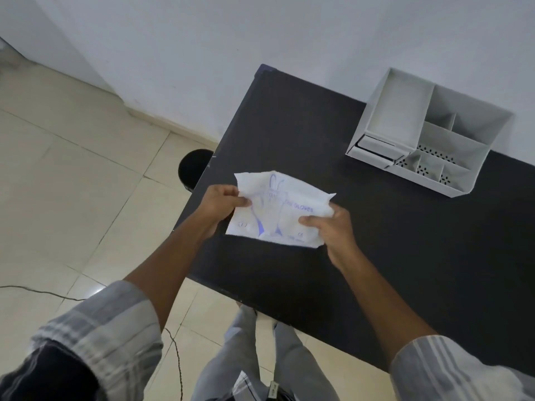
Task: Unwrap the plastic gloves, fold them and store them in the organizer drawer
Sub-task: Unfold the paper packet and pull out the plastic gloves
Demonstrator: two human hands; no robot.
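Observation:
A white paper glove packet (pixel 285 208) with blue print and the word GLOVES is held just above the black table (pixel 405 256), near its left edge. My left hand (pixel 224 202) pinches the packet's left edge between thumb and fingers. My right hand (pixel 330 224) grips its right edge, which is crumpled. The gloves inside are hidden by the wrapper. A white desk organizer (pixel 431 131) with several compartments stands at the table's far right against the wall. Its small drawer (pixel 376 146) sits low on the front left and looks slightly pulled out.
A black round bin (pixel 192 169) stands on the tiled floor beside the table's left edge. A thin black cable (pixel 173 345) runs across the floor at lower left. A white wall closes the far side.

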